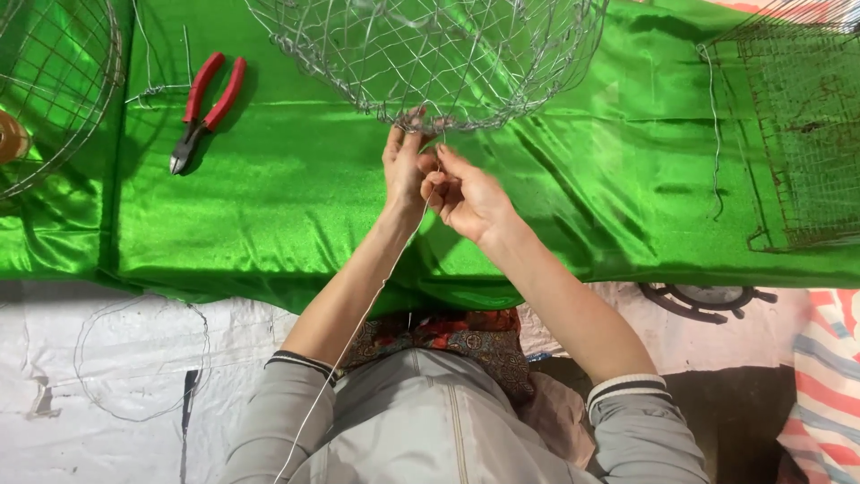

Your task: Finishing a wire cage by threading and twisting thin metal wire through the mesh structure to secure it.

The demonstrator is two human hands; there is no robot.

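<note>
My left hand point(405, 166) pinches the lower rim of the round silver wire-mesh basket point(430, 58), which rests on the shiny green satin cloth point(296, 206). Just beside it, my right hand point(466, 199) is closed on one thin, springy silver wire point(358, 323) trailing down toward me. Well left of the grip lies one pair of red-handled steel cutters point(204, 109).

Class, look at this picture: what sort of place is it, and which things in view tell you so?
Probably a small, informal craft workspace for making wire baskets. Both hands, left hand and right hand, work thin wire at the rim of a wire mesh basket on a green cloth, with red-handled cutters lying nearby.
</note>
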